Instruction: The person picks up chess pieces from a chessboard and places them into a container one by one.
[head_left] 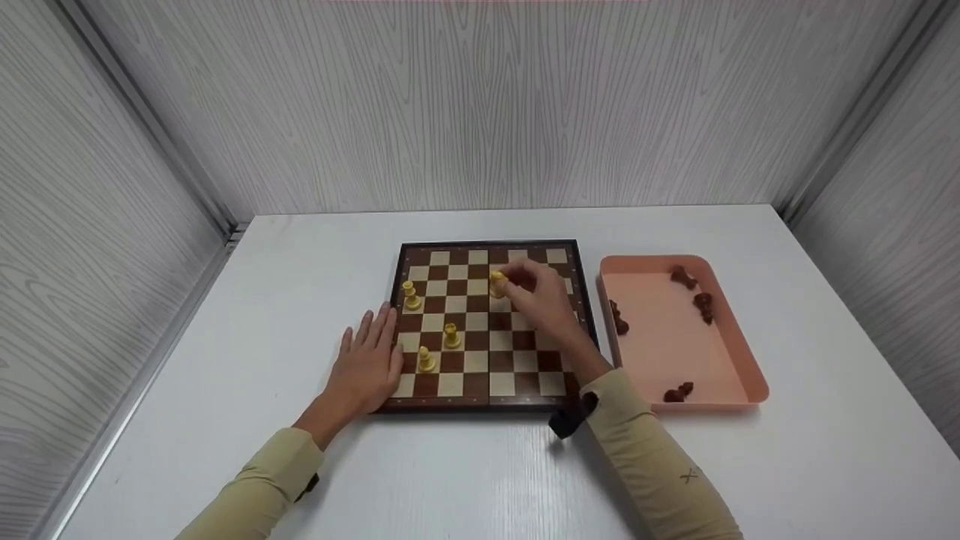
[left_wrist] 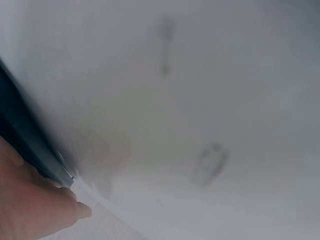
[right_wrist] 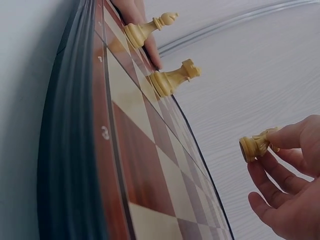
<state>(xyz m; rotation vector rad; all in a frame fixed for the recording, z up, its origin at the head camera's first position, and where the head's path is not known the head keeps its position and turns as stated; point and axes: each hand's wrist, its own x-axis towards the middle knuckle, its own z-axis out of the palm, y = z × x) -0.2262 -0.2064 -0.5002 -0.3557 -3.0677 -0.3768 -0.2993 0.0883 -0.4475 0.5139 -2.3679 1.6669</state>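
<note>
The right hand (head_left: 541, 296) pinches a cream knight (right_wrist: 257, 145) between thumb and fingers. It holds the piece above the right half of the chessboard (head_left: 502, 364), its base off the squares. Flat and with straight fingers, the left hand (head_left: 366, 369) rests against the board's left edge. On the left half stand a cream bishop (head_left: 426, 360), a cream rook (head_left: 451, 336) and another cream piece (head_left: 412, 295) of unclear kind. In the left wrist view only part of the left hand (left_wrist: 40, 202) shows beside the board's dark side.
To the right of the board lies a pink tray (head_left: 739, 337) with several dark brown chess pieces, among them one fallen piece (head_left: 683, 277) near its back. The white table (head_left: 300, 262) carries board and tray. A pale wood-grain panel (head_left: 480, 112) stands behind.
</note>
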